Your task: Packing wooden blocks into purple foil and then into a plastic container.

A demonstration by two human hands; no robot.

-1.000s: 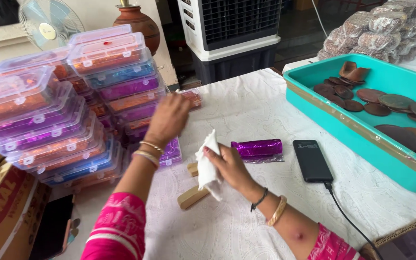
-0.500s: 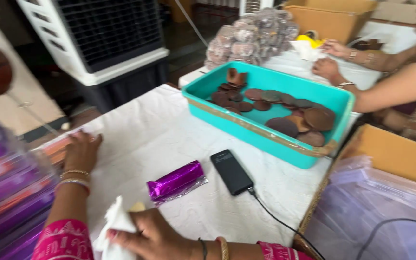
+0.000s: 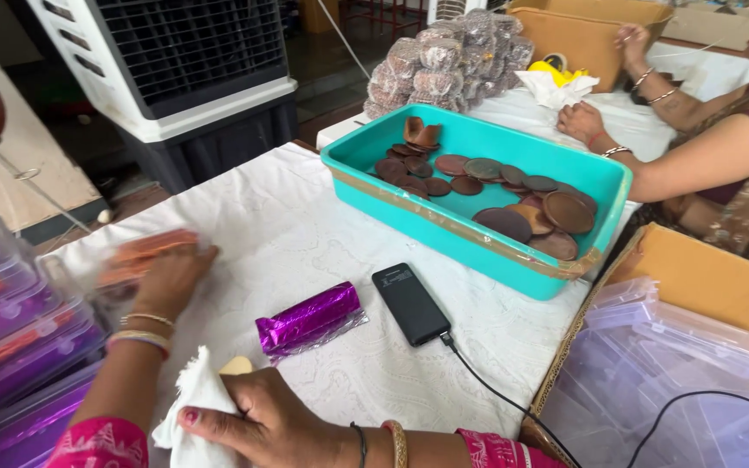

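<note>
From where I sit, the view has swung right over the last second: the stacked clear plastic boxes with purple and orange contents point(image 3: 10, 338) that filled the left of the frame a second ago are now squeezed to its edge, and the teal plastic tray of flat brown discs point(image 3: 366, 160) sits centre. My left hand point(image 3: 171, 277), which was raised against the stack a second ago, has come down flat onto the white cloth-covered table point(image 3: 288, 225), fingers spread over a blurred clear box with orange contents point(image 3: 145, 253) lying beside the stack; I cannot tell whether it grips the box or only rests on it. My right hand point(image 3: 270, 420) keeps its hold, fingers closed around a crumpled white cloth point(image 3: 188, 407), with a pale wooden piece point(image 3: 237, 366) showing just behind it. The roll wrapped in shiny purple foil point(image 3: 309, 319) lies where it was, untouched between my hands and the black phone with its cable point(image 3: 409, 303). A second person's hands point(image 3: 584, 121) work at the far side. I judge a box has just been pulled off the stack toward the cloth.
</note>
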